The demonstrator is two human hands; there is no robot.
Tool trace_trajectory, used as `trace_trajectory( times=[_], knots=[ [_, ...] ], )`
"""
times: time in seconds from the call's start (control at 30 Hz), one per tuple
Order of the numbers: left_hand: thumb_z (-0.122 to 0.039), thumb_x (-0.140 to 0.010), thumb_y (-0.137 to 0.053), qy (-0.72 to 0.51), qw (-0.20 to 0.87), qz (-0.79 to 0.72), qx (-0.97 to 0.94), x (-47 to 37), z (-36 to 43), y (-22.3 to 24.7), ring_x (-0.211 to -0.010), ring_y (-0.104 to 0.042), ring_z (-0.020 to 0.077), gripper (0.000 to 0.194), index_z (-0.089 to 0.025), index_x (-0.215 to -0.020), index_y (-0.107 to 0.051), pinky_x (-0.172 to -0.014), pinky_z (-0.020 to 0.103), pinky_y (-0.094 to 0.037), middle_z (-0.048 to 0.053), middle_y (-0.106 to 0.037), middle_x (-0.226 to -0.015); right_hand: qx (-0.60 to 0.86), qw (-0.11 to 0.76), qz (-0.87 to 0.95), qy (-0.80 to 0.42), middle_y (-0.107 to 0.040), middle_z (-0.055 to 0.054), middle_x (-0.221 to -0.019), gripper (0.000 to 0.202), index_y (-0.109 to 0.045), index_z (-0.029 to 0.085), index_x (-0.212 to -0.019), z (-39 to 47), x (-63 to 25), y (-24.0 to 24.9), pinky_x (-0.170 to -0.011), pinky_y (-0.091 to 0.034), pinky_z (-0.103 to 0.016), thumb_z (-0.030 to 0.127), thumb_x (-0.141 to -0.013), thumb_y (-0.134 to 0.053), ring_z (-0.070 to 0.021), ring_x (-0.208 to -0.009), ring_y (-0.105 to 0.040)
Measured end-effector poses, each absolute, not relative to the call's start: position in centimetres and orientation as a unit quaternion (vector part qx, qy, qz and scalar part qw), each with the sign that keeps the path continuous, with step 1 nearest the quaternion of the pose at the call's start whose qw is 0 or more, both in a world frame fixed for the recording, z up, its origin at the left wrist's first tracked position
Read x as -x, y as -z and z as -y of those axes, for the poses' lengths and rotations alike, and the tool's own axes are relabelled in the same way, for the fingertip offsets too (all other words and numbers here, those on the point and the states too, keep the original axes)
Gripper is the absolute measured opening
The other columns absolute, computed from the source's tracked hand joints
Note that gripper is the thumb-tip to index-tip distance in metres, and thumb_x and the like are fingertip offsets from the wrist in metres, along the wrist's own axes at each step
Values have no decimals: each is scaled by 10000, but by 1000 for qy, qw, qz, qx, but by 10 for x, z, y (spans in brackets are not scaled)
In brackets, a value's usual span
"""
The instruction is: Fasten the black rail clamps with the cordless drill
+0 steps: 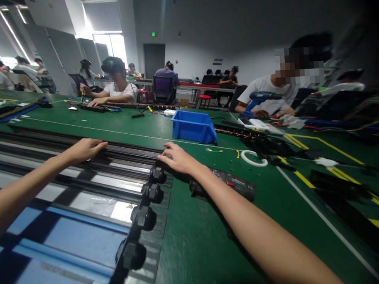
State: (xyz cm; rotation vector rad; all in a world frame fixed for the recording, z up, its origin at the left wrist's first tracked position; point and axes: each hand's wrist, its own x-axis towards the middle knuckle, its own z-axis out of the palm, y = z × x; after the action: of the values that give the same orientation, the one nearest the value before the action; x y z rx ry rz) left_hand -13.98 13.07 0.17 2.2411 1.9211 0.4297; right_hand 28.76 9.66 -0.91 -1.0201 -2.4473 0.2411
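Observation:
Long dark metal rails (123,150) lie side by side on the green table, with black knobs (144,217) and slotted plates along their right end. My left hand (86,150) rests on the far rails, palm down, its fingers stretched out to the right. At the right end of the same rails, my right hand (175,158) touches the edge with its fingers apart. Neither hand holds a thing that I can see. Beneath my right forearm lies a dark tool with a red mark (245,189), partly hidden.
A blue bin (191,127) stands beyond my right hand. Right of it lie a white ring (254,159), a short green-yellow wire (214,151) and dark strips. Across the table, a person works near a blue drill (263,96); another handles a strip at the far left.

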Motion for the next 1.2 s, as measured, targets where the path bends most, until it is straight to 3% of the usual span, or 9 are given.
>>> trace_trajectory(
  times=[0.13, 0.27, 0.77, 1.07, 1.2],
  knots=[
    [-738, -860, -344, -110, 69, -633, -763, 124, -123, 13, -1053, -651, 300, 761, -160, -1178, -724, -892, 286, -458, 96, -724, -1156, 382, 249, 884, -99, -518, -140, -1403, 355, -751, 182, -907, -92, -302, 4, -1100, -373, -432, 481, -935, -562, -284, -1309, -494],
    [-755, -850, -338, -107, 55, -648, -752, 131, -127, 16, -1094, -644, 319, 778, -168, -1174, -732, -902, 296, -461, 111, -718, -1172, 393, 228, 884, -108, -572, -157, -1362, 357, -767, 173, -856, -88, -309, 4, -1065, -412, -408, 456, -936, -564, -292, -1251, -558],
    [-647, -934, -286, -31, 28, -686, -727, 154, -137, 16, -1002, -638, 308, 732, -110, -1217, -696, -815, 296, -412, 175, -721, -1075, 381, 258, 877, -138, -564, -157, -1397, 402, -772, 179, -938, -87, -283, 12, -1051, -420, -385, 484, -966, -512, -281, -1274, -556],
    [-650, -907, -335, -36, 32, -700, -713, 161, -137, 16, -823, -638, 253, 702, -118, -1137, -731, -707, 254, -374, 102, -721, -806, 373, 255, 877, -164, -561, -149, -1406, 299, -768, 183, -949, -90, -289, 13, -1056, -420, -374, 405, -944, -568, -252, -1281, -556],
    [-646, -903, -331, -44, 24, -705, -707, 158, -133, 14, -855, -647, 264, 709, -107, -1121, -738, -709, 257, -381, 124, -733, -867, 367, 252, 880, -166, -566, -164, -1393, 329, -774, 177, -925, -90, -291, 11, -1047, -424, -384, 437, -938, -572, -271, -1273, -559]
  ],
)
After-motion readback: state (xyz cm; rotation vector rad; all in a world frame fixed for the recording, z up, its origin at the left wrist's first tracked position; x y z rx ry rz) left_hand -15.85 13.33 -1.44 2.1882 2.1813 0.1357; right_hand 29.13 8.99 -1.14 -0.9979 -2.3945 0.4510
